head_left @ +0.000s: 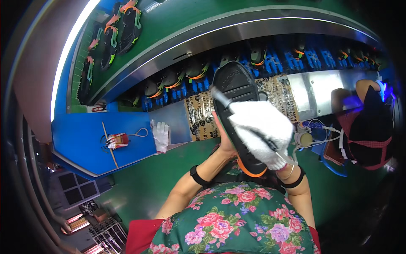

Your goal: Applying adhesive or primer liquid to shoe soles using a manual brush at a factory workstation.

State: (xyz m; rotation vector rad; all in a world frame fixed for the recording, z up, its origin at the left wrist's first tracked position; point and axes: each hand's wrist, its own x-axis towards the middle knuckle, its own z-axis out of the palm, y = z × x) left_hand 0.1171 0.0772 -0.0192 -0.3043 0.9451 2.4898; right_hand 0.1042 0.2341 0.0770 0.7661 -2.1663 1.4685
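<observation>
A black sandal (235, 80) with an orange edge at its near end is held up in front of me, its long grooved face toward me. My bare left hand (225, 142) grips it along the left side, the fingers partly hidden behind it. In a white glove, my right hand (263, 122) lies over the middle of the sandal, closed around a slim tool (220, 97). The tool's pale, blurred tip touches or nearly touches the sandal's surface, and its dark handle shows below the glove.
Ahead, a row of sandals (196, 70) rests on blue holders under a metal-edged green conveyor (190, 31). More sandals (129, 29) lie on that belt. On the left, a blue table (84, 131) carries a small red container (118, 140) and white glove (160, 135). Another person (368, 127) works at right.
</observation>
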